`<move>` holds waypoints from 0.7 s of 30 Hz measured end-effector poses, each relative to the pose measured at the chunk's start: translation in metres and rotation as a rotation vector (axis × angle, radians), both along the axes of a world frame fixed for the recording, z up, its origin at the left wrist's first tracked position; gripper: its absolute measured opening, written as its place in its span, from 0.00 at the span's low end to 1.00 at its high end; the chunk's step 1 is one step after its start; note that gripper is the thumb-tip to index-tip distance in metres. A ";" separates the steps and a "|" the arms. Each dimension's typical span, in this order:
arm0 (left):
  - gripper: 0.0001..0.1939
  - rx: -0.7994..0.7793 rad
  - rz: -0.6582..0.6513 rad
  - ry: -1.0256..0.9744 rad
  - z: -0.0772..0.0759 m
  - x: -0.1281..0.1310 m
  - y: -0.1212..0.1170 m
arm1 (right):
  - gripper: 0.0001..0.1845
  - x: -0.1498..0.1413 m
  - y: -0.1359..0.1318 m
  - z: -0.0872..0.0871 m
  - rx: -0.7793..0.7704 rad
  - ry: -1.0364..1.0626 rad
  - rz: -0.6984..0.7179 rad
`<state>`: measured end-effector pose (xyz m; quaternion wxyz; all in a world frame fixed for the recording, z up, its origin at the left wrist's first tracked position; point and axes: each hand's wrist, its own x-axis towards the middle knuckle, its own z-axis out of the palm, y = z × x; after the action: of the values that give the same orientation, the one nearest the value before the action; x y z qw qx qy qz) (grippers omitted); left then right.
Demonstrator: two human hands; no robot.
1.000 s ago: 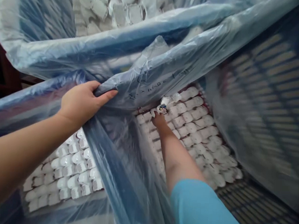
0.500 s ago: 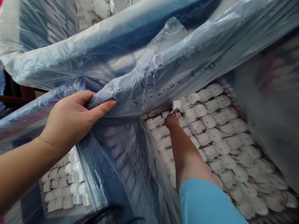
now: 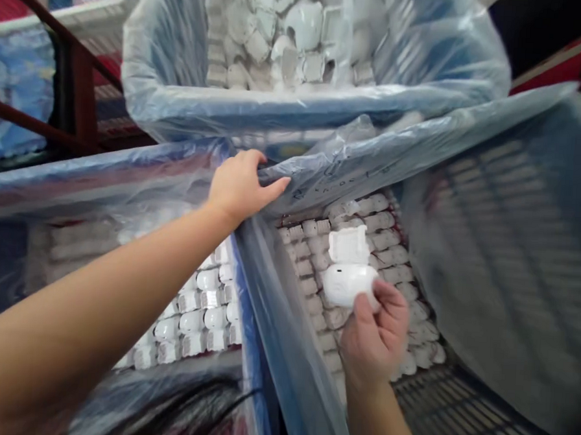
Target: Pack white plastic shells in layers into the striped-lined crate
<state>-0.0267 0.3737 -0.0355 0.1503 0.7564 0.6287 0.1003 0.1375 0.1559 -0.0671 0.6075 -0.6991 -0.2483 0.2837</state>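
Note:
Between the thumb and fingers of my right hand [image 3: 379, 332] is a white plastic case [image 3: 350, 282] with a rounded lower half and a squarish open flap above. It is held over rows of similar white pieces [image 3: 329, 317], with thin dark red wires among them, on the floor of the right crate. My left hand [image 3: 243, 186] grips the plastic-covered rim [image 3: 312, 167] of that crate at its back left corner. Its fingers hook over the edge and the thumb lies along the inner side. Blurred handwriting shows on the plastic beside it.
A blue crate [image 3: 306, 101] lined with clear plastic stands behind, heaped with loose white pieces [image 3: 303, 26]. Another lined crate [image 3: 257, 378] to the left holds rows of white pieces [image 3: 213, 301]. Dark red metal bars [image 3: 82, 96] stand at the back left.
My right hand has come up and back from the rows with the white case in it. My left hand stays on the rim. The view has shifted, showing more of the back crate.

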 end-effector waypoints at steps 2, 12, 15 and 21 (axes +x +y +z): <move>0.28 0.092 -0.085 -0.137 0.009 -0.008 -0.016 | 0.18 -0.009 -0.008 0.051 0.043 0.060 0.053; 0.49 -0.302 -0.595 -0.210 0.086 -0.185 -0.230 | 0.22 -0.112 0.004 0.107 -0.497 0.604 0.869; 0.39 -0.402 -0.353 -0.200 0.067 -0.224 -0.267 | 0.25 -0.174 0.002 0.102 -0.683 0.629 1.045; 0.32 -0.503 0.252 -0.146 -0.011 -0.313 -0.280 | 0.29 -0.168 0.019 0.069 -0.272 -0.771 0.719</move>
<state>-0.3401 0.0940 -0.0463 0.3645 0.6019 0.7104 0.0133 -0.0302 0.1753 0.0018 0.2411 -0.6957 -0.6378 0.2261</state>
